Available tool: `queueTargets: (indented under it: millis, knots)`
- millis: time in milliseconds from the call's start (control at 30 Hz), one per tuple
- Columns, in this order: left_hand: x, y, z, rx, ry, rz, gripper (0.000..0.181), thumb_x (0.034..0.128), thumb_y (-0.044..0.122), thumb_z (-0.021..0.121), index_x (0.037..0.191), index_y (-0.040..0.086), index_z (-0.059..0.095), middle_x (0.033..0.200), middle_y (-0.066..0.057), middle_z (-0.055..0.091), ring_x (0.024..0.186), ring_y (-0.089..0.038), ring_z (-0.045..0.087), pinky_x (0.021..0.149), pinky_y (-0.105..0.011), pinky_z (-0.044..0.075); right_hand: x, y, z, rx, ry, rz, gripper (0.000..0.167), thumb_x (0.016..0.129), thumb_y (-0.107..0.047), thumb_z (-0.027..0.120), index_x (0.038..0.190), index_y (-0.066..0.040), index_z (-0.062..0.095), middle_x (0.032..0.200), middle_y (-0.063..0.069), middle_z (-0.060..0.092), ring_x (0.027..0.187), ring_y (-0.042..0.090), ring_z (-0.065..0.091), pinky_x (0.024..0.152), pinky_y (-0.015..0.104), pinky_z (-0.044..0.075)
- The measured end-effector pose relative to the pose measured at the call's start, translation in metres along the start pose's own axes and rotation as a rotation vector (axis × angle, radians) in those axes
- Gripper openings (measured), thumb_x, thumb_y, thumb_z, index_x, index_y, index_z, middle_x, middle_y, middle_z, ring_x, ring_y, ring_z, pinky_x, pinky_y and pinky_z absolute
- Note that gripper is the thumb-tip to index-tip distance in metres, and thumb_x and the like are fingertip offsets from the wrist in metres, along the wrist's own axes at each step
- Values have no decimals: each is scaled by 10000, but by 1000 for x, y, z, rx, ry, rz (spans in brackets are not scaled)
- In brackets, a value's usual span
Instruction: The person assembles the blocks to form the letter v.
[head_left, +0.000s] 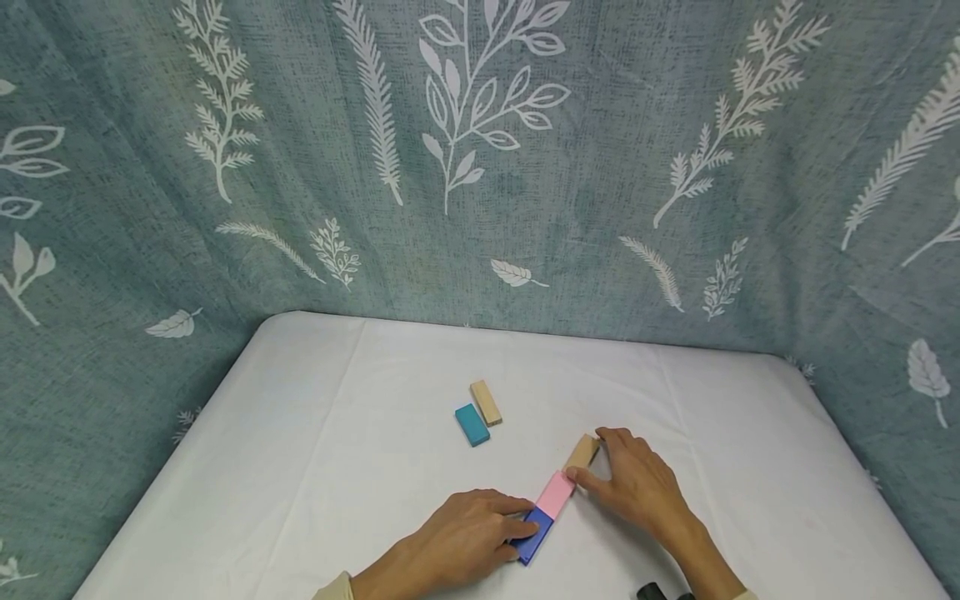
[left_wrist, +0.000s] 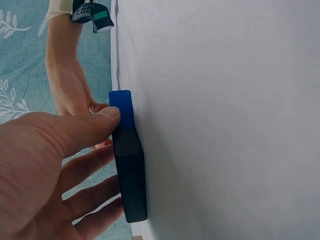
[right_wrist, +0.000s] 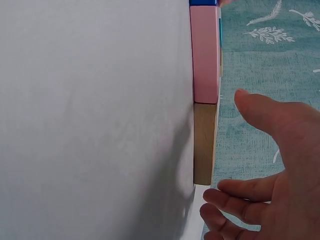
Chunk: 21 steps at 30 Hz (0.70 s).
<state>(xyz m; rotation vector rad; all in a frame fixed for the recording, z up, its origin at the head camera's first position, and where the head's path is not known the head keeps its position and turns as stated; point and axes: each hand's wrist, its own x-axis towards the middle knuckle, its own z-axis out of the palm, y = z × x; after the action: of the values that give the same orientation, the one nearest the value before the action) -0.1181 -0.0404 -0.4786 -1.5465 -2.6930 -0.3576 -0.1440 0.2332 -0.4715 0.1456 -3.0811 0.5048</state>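
Teal block point(head_left: 472, 425), wooden block point(head_left: 486, 403) beyond; left hand point(head_left: 467, 537) pinching blue block point(head_left: 534, 547); right hand point(head_left: 643, 483), fingers apart.

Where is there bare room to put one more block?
The white table is bare between the teal block and left edge, and right of the right hand. A smaller patch separates teal block and pink block. Crowded: the pink block, blue block and nearer wooden block, beside the left hand.
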Motion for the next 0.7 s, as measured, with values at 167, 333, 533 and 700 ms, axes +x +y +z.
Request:
queueTargets:
  millis: [167,333,533,700]
  knots:
    - [-1,1,1,6,1,-10,408,944,321,725,1335,213,687,1416,37,594,1280,-82,548,1039,-293,459,-2,-2,-1,-8,17,-6,859,864,-653,678,1392,10,542,1346,207,576,1176,414,553,904,588,474]
    - [-3,2,-1,-32,-2,-68,478,938,361,728,1379,193,646,1440,7,572,1310,-125,533,1065,-323,444,-6,-7,-1,-6,23,-20,882,868,-634,689,1422,29,509,1372,231,556,1224,438,525,968,619,434]
    - [-9,-1,-4,-36,26,-128,622,923,473,714,1436,153,563,1475,-36,524,1352,-186,498,1080,-361,436,-11,-16,1,2,-13,-28,959,856,-645,694,1456,66,459,1451,264,489,1316,467,467,1028,647,384]
    - [-16,-6,-5,-7,74,-136,753,905,539,698,1469,86,489,1504,-82,486,1395,-222,450,1127,-366,382,-14,-24,4,5,-15,-46,1103,792,-721,700,1481,90,412,1525,285,402,1398,469,379,1067,654,342]
